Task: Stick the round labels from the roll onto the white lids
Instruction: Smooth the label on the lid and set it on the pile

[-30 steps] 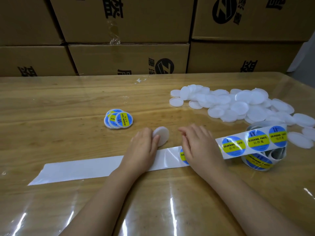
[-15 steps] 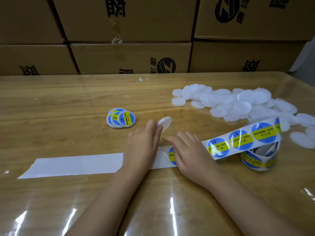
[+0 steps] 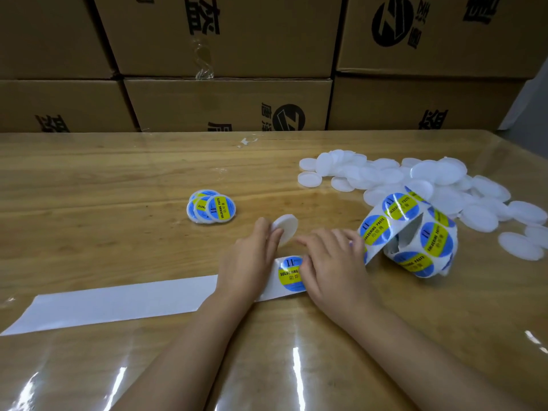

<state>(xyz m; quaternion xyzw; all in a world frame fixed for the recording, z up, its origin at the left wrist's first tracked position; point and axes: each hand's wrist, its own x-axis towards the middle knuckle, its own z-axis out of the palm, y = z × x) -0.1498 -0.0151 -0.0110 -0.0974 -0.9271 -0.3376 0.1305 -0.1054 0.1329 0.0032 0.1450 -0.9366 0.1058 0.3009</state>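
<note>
One white lid [image 3: 286, 229] juts beyond the left grip [image 3: 252, 262].

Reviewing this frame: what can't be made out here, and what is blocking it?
All in the head view:
1. Whether the right hand has lifted the label off the backing strip. Its own fingers cover the label's right edge.
2. The lower left part of the white lid, behind the left hand that pinches it.
3. How many labelled lids there are, because they overlap.
4. How many labels remain on the roll. The outer turns hide the inner ones.
</note>
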